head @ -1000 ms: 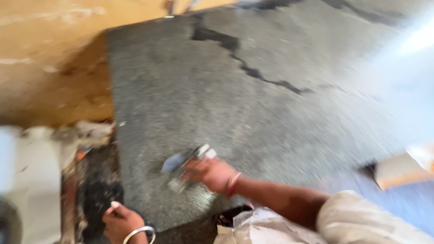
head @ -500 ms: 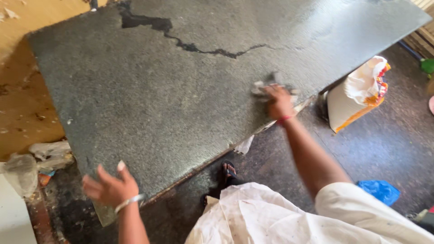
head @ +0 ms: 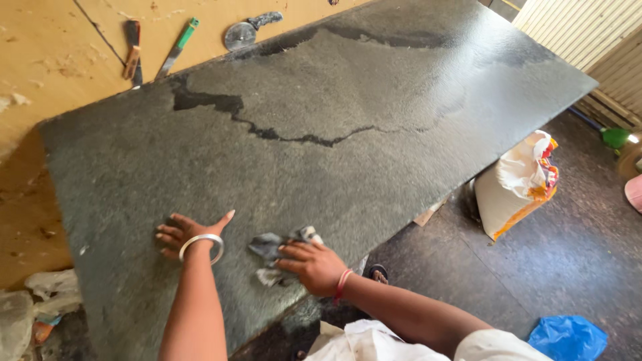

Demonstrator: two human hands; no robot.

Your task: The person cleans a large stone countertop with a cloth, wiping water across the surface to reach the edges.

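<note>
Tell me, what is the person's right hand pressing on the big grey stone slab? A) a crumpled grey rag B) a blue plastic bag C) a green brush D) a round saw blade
A: the right hand lies on a crumpled grey rag on the stone slab, while the left hand rests flat on the stone beside it.
</note>
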